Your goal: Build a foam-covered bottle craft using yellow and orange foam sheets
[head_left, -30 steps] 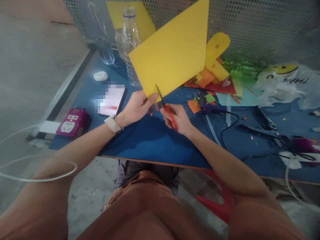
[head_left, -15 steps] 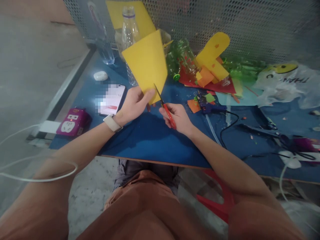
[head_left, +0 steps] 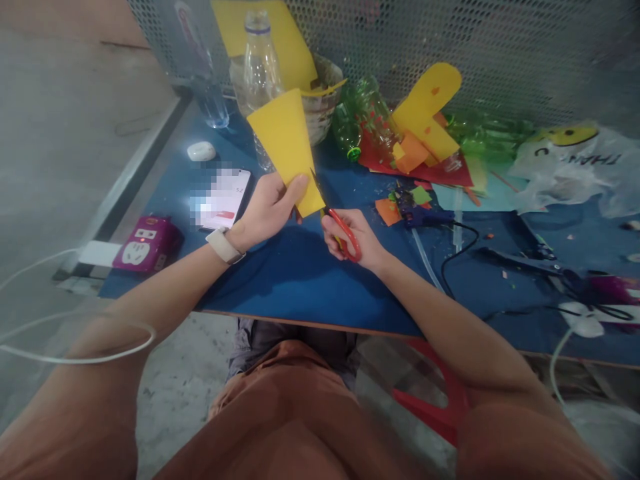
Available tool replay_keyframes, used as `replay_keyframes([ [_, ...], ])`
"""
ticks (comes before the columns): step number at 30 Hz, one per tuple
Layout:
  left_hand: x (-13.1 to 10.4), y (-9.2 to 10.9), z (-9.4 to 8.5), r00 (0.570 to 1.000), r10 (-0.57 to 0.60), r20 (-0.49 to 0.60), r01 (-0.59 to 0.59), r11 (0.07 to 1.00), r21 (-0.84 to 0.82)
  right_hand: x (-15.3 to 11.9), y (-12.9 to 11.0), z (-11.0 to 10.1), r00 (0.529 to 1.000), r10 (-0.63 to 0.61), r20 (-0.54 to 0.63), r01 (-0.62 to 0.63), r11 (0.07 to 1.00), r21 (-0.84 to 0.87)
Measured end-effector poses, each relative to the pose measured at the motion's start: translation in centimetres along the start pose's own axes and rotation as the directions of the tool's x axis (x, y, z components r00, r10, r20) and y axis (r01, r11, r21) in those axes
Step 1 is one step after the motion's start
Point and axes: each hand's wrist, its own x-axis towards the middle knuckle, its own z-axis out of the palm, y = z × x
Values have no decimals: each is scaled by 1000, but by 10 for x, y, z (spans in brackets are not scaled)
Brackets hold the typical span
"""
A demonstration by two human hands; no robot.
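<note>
A yellow sheet (head_left: 287, 137) is pinched between the thumb and fingers of my left hand (head_left: 273, 203), which wears a pale watch on its wrist. The sheet tapers toward its lower end and is raised above the blue table (head_left: 300, 273). My right hand (head_left: 357, 237) is closed round the red handles of a pair of scissors (head_left: 345, 230). The scissor blades point up and left, at the sheet's right edge. A clear bottle (head_left: 261, 67) stands just behind the sheet.
At left lie a phone (head_left: 227, 193), a white case (head_left: 201, 152) and a purple socket block (head_left: 147, 243). Behind stands a basket (head_left: 320, 113). To the right are green bottles (head_left: 370, 113), paper scraps, a glue gun (head_left: 425, 215) with its cord, and a plastic bag (head_left: 565, 167).
The yellow sheet is now narrower and its right part no longer shows, so the basket behind is more visible. The scissors have shifted slightly right and down with my right hand.
</note>
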Motion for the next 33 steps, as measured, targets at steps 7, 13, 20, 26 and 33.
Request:
replay_keyframes([
  [7,-1,0,2,1000,7,3,-6,999,-54,1,1,4,1000,8,-21,-7,1000,17],
  [13,-1,-4,0,1000,-5,-15,5,999,-48,2,0,4,999,-21,-26,21,1000,-4],
  [20,0,-9,-7,995,12,-102,-5,997,71,1,1,2,1000,23,-10,-24,1000,-7],
  [26,0,-4,-4,998,-4,-56,8,997,74,-1,-1,2,999,40,7,-40,999,8],
  [33,0,-3,-6,998,-21,-66,25,998,64,1,3,4,999,27,-23,-27,1000,2],
])
